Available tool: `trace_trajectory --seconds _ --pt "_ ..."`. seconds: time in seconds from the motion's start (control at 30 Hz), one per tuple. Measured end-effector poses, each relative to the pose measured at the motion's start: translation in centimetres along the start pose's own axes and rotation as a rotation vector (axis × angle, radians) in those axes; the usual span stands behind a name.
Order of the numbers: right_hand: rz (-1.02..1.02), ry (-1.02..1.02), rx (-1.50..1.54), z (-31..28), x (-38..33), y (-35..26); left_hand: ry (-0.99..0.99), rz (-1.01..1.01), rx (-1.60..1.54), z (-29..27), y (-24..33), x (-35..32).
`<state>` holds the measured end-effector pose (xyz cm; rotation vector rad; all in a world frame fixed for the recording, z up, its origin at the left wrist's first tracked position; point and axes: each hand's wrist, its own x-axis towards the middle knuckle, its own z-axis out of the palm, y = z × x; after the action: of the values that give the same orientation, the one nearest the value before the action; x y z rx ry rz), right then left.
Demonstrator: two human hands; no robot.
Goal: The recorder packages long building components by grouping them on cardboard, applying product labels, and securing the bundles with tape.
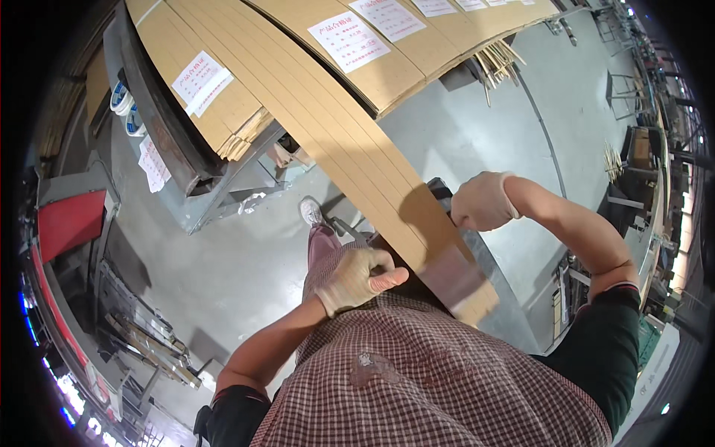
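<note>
A long, narrow stack of brown cardboard strips [372, 167] slants from the far left toward my body. On its near end lies a pale label [450, 277], blurred. My right hand [482, 201], in a cream work glove, is closed at the right edge of the strips, beside a dark object [439, 188]; its fingertips are partly hidden. Left of the strips' near end is my left hand [361, 280], gloved, its fingers curled and thumb pointing toward the cardboard. Nothing shows between that thumb and the fingers.
Wide cardboard stacks with paper labels [350, 41] lie at the far side. A metal bench [201, 208] with white tubs [121, 99] stands at the left. Under the near end of the strips is a grey metal surface [503, 298]. Thin sticks [497, 63] jut out far right.
</note>
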<state>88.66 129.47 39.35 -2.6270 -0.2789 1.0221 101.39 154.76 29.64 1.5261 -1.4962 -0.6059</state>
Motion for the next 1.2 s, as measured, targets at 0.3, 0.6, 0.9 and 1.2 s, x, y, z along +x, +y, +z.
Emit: trace_trajectory --seconds 0.3,0.6,0.9,1.2 --pt "0.367 0.429 0.494 -5.1 -0.7 -6.4 0.464 -0.596 -0.669 -2.2 4.7 3.0" --pt "0.198 0.596 0.22 -3.9 -0.7 4.0 0.401 -0.695 -1.146 -1.8 -0.6 -1.4" --pt "0.352 0.538 0.993 0.6 7.4 -0.1 -0.126 -0.258 -1.267 5.5 -13.5 0.9" --pt "0.292 1.019 0.252 1.8 7.4 -6.8 0.092 -0.481 -0.951 -7.4 -1.3 -0.9"
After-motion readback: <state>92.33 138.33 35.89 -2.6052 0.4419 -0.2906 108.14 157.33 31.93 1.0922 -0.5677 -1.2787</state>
